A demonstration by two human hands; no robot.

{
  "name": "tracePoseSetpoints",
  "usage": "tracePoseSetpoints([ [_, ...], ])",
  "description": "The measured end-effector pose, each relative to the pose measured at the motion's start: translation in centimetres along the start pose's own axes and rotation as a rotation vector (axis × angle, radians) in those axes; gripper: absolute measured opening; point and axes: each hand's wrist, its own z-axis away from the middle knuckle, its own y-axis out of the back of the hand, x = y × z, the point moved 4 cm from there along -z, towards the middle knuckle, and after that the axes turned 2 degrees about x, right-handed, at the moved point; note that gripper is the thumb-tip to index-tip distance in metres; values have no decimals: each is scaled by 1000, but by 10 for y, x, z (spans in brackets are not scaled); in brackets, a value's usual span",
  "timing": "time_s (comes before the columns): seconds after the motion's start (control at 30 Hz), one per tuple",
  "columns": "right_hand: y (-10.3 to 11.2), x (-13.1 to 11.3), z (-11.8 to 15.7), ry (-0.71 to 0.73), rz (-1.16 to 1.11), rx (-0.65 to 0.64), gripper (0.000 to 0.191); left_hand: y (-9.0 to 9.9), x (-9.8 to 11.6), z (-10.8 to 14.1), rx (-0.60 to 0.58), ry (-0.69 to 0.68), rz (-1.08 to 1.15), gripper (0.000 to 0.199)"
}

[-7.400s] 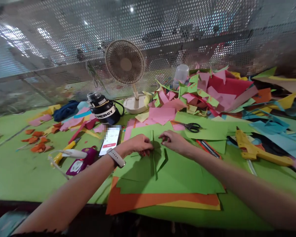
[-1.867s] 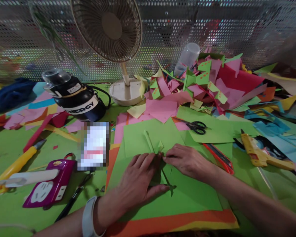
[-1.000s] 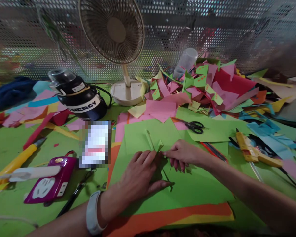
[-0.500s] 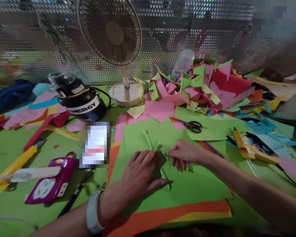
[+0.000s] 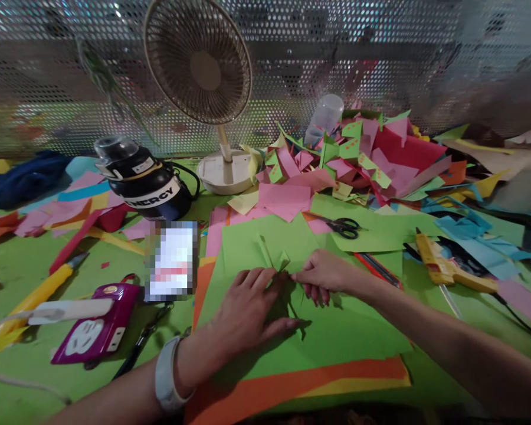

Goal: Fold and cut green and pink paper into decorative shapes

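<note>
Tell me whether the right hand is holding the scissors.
No, the scissors lie on paper beyond the right hand, apart from its fingers.

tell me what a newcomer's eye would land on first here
Probably the heap of pink, red and green paper scraps at the back right, then the beige fan standing to its left before a perforated screen. Front and centre, the left hand lies over the green paper sheets, a thin green paper strip showing just beyond it, with the right hand close beside it.
</note>
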Motion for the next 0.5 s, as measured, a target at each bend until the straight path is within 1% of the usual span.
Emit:
tracePoseSetpoints([
  [0.07,0,1,0,-4,-8,-8,41,9,-8,-7,53,109,103,50],
  [0.1,0,1,-1,-8,-12,-12,40,14,-14,-11,87,206,152,44],
  [0.13,-1,1,-1,-11,-15,-15,40,16,-21,-15,85,311,193,39],
  [0.17,-1,1,-1,-14,-17,-18,40,16,-27,-19,29,418,237,37],
  [0.23,-1,0,-1,-15,-20,-21,41,7,-35,-25,-187,583,379,44],
  [0.3,-2,-1,-1,-11,-23,-21,43,-4,-38,-28,-377,693,560,49],
  [0.33,-2,-1,0,-7,-25,-21,43,-8,-38,-28,-435,724,634,51],
  [0.4,-2,-1,-1,4,-27,-24,43,-14,-38,-30,-483,750,723,53],
  [0.5,-2,1,-2,18,-33,-27,42,-18,-39,-32,-508,751,776,50],
])
